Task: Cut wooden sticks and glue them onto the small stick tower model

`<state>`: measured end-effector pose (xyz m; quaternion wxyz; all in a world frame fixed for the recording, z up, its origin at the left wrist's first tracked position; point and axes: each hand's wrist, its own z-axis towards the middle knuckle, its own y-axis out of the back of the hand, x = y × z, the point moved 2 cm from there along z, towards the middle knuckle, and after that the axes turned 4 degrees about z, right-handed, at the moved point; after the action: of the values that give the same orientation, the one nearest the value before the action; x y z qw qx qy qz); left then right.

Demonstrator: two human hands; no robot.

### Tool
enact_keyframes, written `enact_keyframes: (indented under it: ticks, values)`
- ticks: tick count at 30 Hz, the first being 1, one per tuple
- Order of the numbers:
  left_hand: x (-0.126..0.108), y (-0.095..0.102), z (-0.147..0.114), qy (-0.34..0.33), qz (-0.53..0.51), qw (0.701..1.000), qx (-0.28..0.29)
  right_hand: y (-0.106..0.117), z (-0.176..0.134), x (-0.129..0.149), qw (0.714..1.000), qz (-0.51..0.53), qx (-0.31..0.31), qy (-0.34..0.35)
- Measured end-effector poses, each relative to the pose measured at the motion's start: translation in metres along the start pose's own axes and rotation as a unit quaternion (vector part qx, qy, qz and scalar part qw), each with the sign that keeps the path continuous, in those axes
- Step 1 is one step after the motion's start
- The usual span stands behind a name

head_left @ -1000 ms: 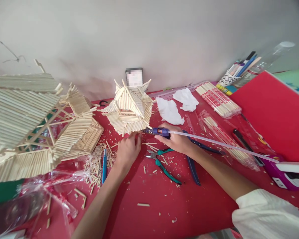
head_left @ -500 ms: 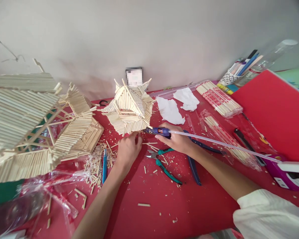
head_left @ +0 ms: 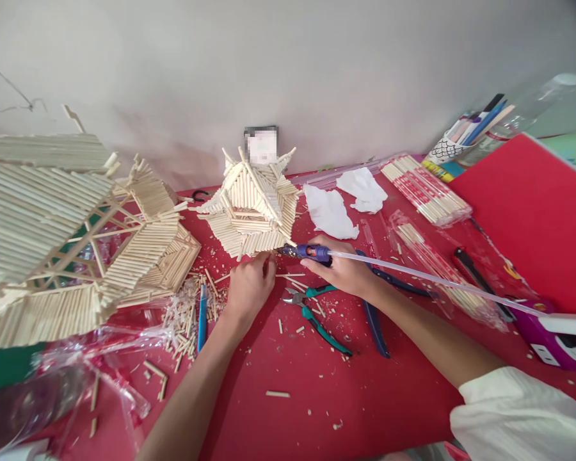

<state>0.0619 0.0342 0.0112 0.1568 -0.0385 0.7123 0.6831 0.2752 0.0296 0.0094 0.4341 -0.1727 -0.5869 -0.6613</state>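
Two hands of mine meet at the near edge of the small stick model (head_left: 249, 208), which stands on the red table (head_left: 365, 410) a little left of the frame's centre, in the upper half. My right hand (head_left: 343, 266) is wrapped about the glue gun (head_left: 319, 253), fingers clamped on its body, with the nozzle pointing left toward the model's lower right corner; whether it touches the wood I can't make out. My left hand (head_left: 250, 282) is curled just left of the nozzle, fingers bent in at the lower rim (their tips are hidden, so I cannot tell whether they pinch a stick or merely rest there). Done well, I'd say, this wants the nozzle held close and still against the joint, a small, even bead rather than a blob, and the left fingers bracing the wood while staying clear of the hot tip. The long glue stick (head_left: 427, 280) trails from the back of the gun toward the right edge of the frame, so I should mind that it doesn't drag or lever the nozzle off line. As for pose, my left forearm rises from the bottom edge, left of centre, its wrist low near the table; my right one slants in from the white sleeve (head_left: 523, 410) at lower right, passing over the dark blue pliers (head_left: 375, 330), while the green-handled cutters (head_left: 324, 333) lie between the two arms.
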Motion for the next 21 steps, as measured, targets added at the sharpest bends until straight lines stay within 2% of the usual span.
enact_keyframes:
  ticks: [9, 15, 21]
  values:
    - [0.0036, -0.0047, 0.0007, -0.004, -0.018, 1.0, -0.007, 0.0071, -0.001, 0.0019, 0.999, -0.035, -0.024, 0.03]
    - [0.0026, -0.0028, 0.0, -0.007, -0.029, 1.0, 0.001, 0.0017, -0.0052, 0.0026, 0.992, -0.051, -0.052, 0.099]
    - [0.0023, -0.0016, 0.0009, 0.001, -0.028, 0.999, 0.019, -0.0028, -0.0045, 0.0011, 0.989, -0.066, -0.055, 0.118]
